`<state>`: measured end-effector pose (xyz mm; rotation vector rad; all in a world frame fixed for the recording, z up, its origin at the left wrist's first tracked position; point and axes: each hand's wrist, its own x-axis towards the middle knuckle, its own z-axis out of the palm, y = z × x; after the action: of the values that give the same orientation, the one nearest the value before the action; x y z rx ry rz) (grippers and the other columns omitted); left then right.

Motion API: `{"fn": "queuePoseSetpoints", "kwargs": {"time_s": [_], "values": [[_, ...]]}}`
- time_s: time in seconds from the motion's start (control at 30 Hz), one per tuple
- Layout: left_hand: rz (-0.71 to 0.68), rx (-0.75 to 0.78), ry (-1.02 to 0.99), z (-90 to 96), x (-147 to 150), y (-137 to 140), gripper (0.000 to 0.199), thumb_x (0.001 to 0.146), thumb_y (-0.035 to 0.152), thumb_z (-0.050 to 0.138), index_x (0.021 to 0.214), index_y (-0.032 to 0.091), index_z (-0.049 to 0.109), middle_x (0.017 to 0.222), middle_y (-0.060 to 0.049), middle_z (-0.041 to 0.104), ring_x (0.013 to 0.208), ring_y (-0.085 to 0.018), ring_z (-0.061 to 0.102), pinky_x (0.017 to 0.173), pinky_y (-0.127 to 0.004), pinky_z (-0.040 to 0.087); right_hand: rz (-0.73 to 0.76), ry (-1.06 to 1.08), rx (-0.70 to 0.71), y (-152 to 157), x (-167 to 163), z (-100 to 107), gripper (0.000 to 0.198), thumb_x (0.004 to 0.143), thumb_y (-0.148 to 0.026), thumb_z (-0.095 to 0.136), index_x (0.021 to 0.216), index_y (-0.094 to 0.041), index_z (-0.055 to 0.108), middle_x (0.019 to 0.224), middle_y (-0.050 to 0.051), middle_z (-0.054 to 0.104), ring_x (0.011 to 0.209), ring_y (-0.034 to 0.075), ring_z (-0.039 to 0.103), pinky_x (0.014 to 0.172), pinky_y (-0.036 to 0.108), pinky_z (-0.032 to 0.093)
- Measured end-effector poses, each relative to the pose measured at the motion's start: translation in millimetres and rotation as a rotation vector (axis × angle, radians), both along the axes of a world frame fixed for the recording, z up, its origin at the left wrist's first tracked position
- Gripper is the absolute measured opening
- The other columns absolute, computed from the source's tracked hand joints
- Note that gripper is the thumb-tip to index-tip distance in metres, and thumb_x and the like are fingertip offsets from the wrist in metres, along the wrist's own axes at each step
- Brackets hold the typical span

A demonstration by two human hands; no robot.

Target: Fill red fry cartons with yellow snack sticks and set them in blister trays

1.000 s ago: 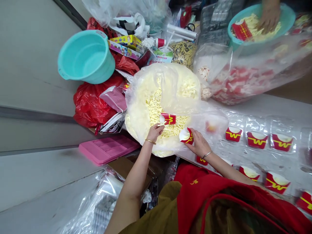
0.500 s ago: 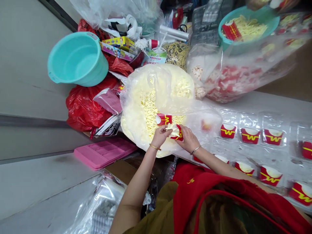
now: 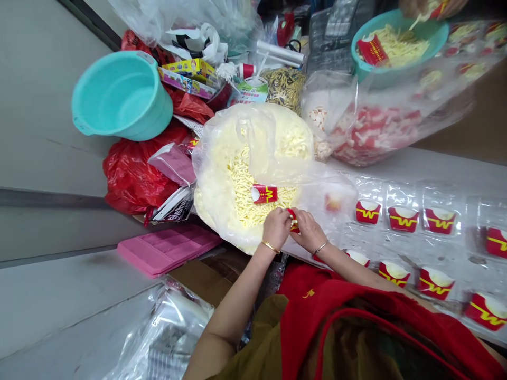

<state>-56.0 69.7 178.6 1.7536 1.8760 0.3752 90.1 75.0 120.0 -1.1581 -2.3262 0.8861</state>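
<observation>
My right hand (image 3: 311, 231) grips a small red and yellow french fry carton (image 3: 294, 227), mostly covered by fingers. Closed at the carton's mouth, my left hand (image 3: 276, 228) pinches pale fry-shaped sticks (image 3: 293, 222), of which only a little shows. Both hands are over the near edge of a large clear plastic bag (image 3: 209, 153) spread open with a heap of loose pale sticks (image 3: 253, 215) inside. On that heap lies another red carton (image 3: 264, 193) with a yellow W, on its side.
Packed red cartons (image 3: 403, 217) in clear plastic trays line the right side. A turquoise bucket (image 3: 122, 97) stands at left above a red bag (image 3: 137, 169). Pink trays (image 3: 166, 245) lie below. Another person's hand (image 3: 415, 7) is over a turquoise basin (image 3: 439, 39) at top right.
My left hand has moved right, bringing the pale sticks against the carton's mouth. The carton is now more covered by fingers. The other person's hand has shifted slightly over the basin.
</observation>
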Motion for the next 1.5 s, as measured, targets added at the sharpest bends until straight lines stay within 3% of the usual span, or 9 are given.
{"fn": "queuePoseSetpoints", "kwargs": {"time_s": [0.17, 0.33, 0.47, 0.63, 0.8, 1.07, 1.27, 1.37, 1.5], "values": [[0.014, -0.064, -0.170, -1.3, 17.6, -15.4, 0.020, 0.084, 0.014, 0.045, 0.093, 0.017, 0.063, 0.084, -0.003, 0.065, 0.076, -0.014, 0.059, 0.071, -0.024, 0.045, 0.011, 0.051, 0.011, -9.0, 18.6, -12.7, 0.066, 0.080, -0.023, 0.056, 0.137, -0.014, 0.023, 0.125, 0.017, 0.046, 0.113, 0.031, 0.045, 0.090, 0.049, 0.046], [-0.152, -0.040, -0.278, -4.9, 17.8, -26.8, 0.021, 0.087, 0.017, 0.043, 0.092, 0.017, 0.064, 0.087, -0.005, 0.067, 0.081, -0.016, 0.061, 0.076, -0.026, 0.047, 0.031, 0.101, 0.007, -14.3, 36.5, -22.3, 0.064, 0.083, -0.024, 0.055, 0.138, -0.017, 0.023, 0.128, 0.015, 0.045, 0.116, 0.028, 0.045, 0.096, 0.047, 0.043], [0.004, 0.006, -0.234, -20.7, -11.4, -6.5, 0.025, 0.088, 0.019, 0.043, 0.106, 0.018, 0.061, 0.103, -0.008, 0.064, 0.095, -0.016, 0.059, 0.086, -0.027, 0.045, -0.041, 0.099, -0.026, -13.0, 44.6, -22.7, 0.069, 0.083, -0.033, 0.059, 0.139, -0.016, 0.022, 0.130, 0.016, 0.044, 0.119, 0.028, 0.043, 0.100, 0.047, 0.041], [0.188, -0.346, 0.099, -63.0, -36.4, 28.1, 0.014, 0.075, 0.027, 0.059, 0.072, 0.014, 0.064, 0.083, -0.012, 0.064, 0.091, -0.026, 0.059, 0.082, -0.036, 0.044, -0.084, 0.099, -0.043, -8.8, 48.8, -19.1, 0.070, 0.082, -0.037, 0.059, 0.139, -0.017, 0.023, 0.129, 0.016, 0.045, 0.119, 0.028, 0.044, 0.101, 0.047, 0.041], [0.299, -0.362, 0.032, -94.0, -35.3, 35.0, 0.014, 0.067, 0.025, 0.062, 0.058, 0.016, 0.056, 0.060, -0.004, 0.056, 0.068, -0.020, 0.056, 0.063, -0.028, 0.040, -0.086, 0.087, -0.049, -7.7, 48.3, -18.5, 0.069, 0.083, -0.039, 0.058, 0.138, -0.016, 0.024, 0.128, 0.017, 0.045, 0.119, 0.028, 0.045, 0.101, 0.046, 0.041], [0.269, -0.202, -0.213, -79.6, -66.5, 23.3, 0.019, 0.078, 0.033, 0.055, 0.071, 0.015, 0.056, 0.065, 0.002, 0.052, 0.060, -0.010, 0.047, 0.058, -0.021, 0.038, -0.088, 0.080, -0.070, -4.2, 47.6, -21.7, 0.069, 0.083, -0.040, 0.058, 0.138, -0.016, 0.024, 0.128, 0.016, 0.046, 0.118, 0.029, 0.045, 0.100, 0.048, 0.041], [-0.121, -0.117, -0.075, -91.5, -42.6, 36.3, 0.012, 0.078, 0.017, 0.052, 0.083, 0.017, 0.063, 0.085, -0.004, 0.056, 0.080, -0.015, 0.053, 0.074, -0.025, 0.041, -0.086, 0.076, -0.082, -4.8, 46.9, -20.5, 0.071, 0.081, -0.039, 0.059, 0.138, -0.017, 0.024, 0.127, 0.016, 0.046, 0.117, 0.029, 0.046, 0.099, 0.048, 0.042], [-0.121, -0.154, 0.008, -91.2, -34.5, 42.8, 0.011, 0.075, 0.013, 0.052, 0.081, 0.016, 0.062, 0.089, -0.006, 0.054, 0.083, -0.016, 0.053, 0.074, -0.026, 0.041, -0.087, 0.067, -0.084, -4.8, 48.6, -21.1, 0.070, 0.081, -0.037, 0.060, 0.138, -0.017, 0.024, 0.128, 0.016, 0.046, 0.118, 0.029, 0.045, 0.099, 0.049, 0.042], [-0.066, -0.141, -0.006, -67.4, -46.7, 42.7, 0.005, 0.076, 0.017, 0.052, 0.072, 0.015, 0.055, 0.080, -0.003, 0.052, 0.073, -0.013, 0.050, 0.068, -0.025, 0.040, -0.095, 0.063, -0.078, -3.0, 49.1, -22.9, 0.072, 0.080, -0.036, 0.061, 0.138, -0.016, 0.024, 0.128, 0.016, 0.046, 0.119, 0.030, 0.044, 0.098, 0.049, 0.042]]}}
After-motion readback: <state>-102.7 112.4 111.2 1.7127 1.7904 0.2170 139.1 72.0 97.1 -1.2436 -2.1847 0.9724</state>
